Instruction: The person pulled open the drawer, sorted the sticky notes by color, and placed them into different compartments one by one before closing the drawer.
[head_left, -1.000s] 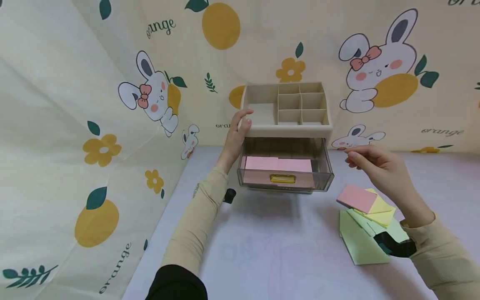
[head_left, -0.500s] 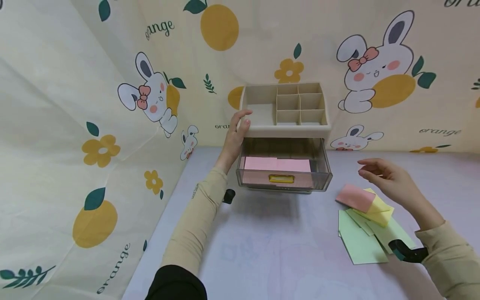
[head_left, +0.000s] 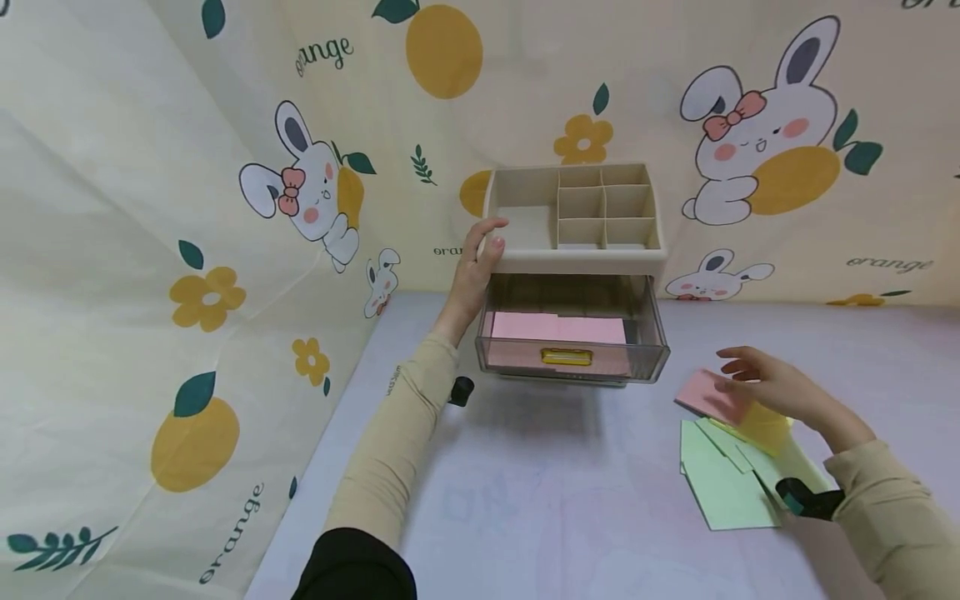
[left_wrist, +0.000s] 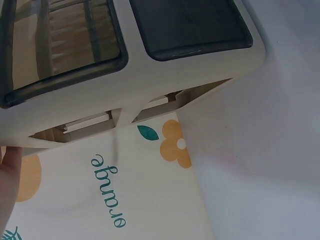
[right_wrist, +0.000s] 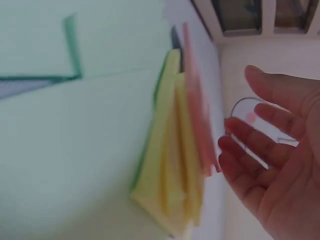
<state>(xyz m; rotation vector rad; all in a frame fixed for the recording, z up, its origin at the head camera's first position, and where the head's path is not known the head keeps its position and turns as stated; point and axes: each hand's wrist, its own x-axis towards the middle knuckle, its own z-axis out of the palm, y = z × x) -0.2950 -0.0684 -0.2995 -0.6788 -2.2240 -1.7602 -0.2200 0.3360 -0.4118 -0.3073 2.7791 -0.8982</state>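
A white desk organizer stands at the back in the head view, with a compartment tray on top. Its clear smoky drawer is pulled out and has pink paper pieces inside. My left hand grips the organizer's left upper edge. Fingers of my right hand are loosely bent and hold nothing, over a pile of pink sticky notes, yellow notes and green notes. In the right wrist view, the hand is beside the pink notes, apart from them.
The pile lies to the right of the organizer on a pale table. A patterned cloth backdrop rises behind and on the left. In the left wrist view, the organizer's front shows dark drawer windows.
My right hand has moved away from the drawer's right side, then down over the pink and yellow notes. The left hand keeps its place on the organizer.
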